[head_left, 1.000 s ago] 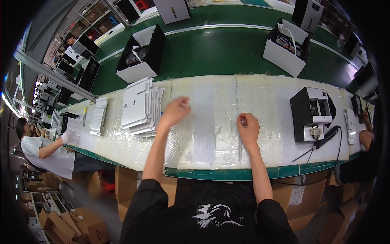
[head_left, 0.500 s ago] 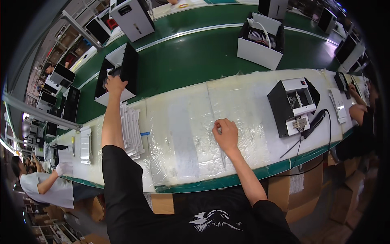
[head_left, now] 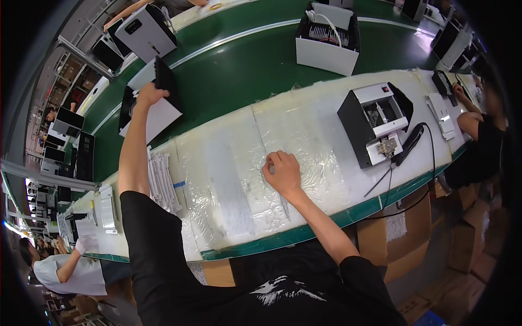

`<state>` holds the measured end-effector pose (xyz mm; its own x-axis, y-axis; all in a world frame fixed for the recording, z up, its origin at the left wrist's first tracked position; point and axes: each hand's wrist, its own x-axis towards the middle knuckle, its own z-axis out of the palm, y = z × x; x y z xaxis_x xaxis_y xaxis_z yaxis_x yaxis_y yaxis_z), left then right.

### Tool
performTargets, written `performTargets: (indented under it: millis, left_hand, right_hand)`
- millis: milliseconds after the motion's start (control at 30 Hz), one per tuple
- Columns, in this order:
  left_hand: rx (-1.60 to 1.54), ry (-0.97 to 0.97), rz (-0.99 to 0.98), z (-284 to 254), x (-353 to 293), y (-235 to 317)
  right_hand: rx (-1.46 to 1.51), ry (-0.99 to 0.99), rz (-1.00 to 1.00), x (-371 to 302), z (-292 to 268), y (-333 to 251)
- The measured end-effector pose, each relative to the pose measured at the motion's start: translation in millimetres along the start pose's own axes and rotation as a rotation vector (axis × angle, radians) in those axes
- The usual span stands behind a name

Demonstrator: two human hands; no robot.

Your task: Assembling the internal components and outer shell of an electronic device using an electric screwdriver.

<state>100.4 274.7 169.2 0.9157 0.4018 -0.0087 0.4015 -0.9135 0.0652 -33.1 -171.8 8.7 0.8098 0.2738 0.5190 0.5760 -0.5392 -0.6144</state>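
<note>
Over at the left, my left hand (head_left: 151, 95) reaches to an open-topped white and black appliance housing (head_left: 157, 120) on the green conveyor. Its fingers close over the upper edge of the near white wall; the fingertips are partly hidden. My right hand (head_left: 283, 173) rests on the plastic-covered table (head_left: 231, 179) with curled fingers, thumb and forefinger together. Whatever may be inside that hand is hidden. Beside my left forearm lies a stack of white slotted plastic strips (head_left: 162, 182).
A partly assembled black and white appliance (head_left: 375, 122) stands at the right, next to a black-handled corded tool (head_left: 409, 145). Another open housing (head_left: 327, 53) sits farther back on the green conveyor (head_left: 244, 65). Co-workers stand at both sides; cardboard boxes (head_left: 394, 239) are below the table.
My left hand has shifted from inside the housing to its near wall, which now shows more broadly. My right hand stays curled on the table. The whole view has shifted a little.
</note>
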Motion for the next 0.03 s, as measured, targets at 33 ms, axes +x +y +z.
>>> performTargets:
  millis: [33]
  left_hand:
    - [0.056, 0.072, 0.013, 1.3, 7.8, 0.2]
  right_hand:
    - [0.010, -0.038, 0.025, -0.7, 2.9, -2.8]
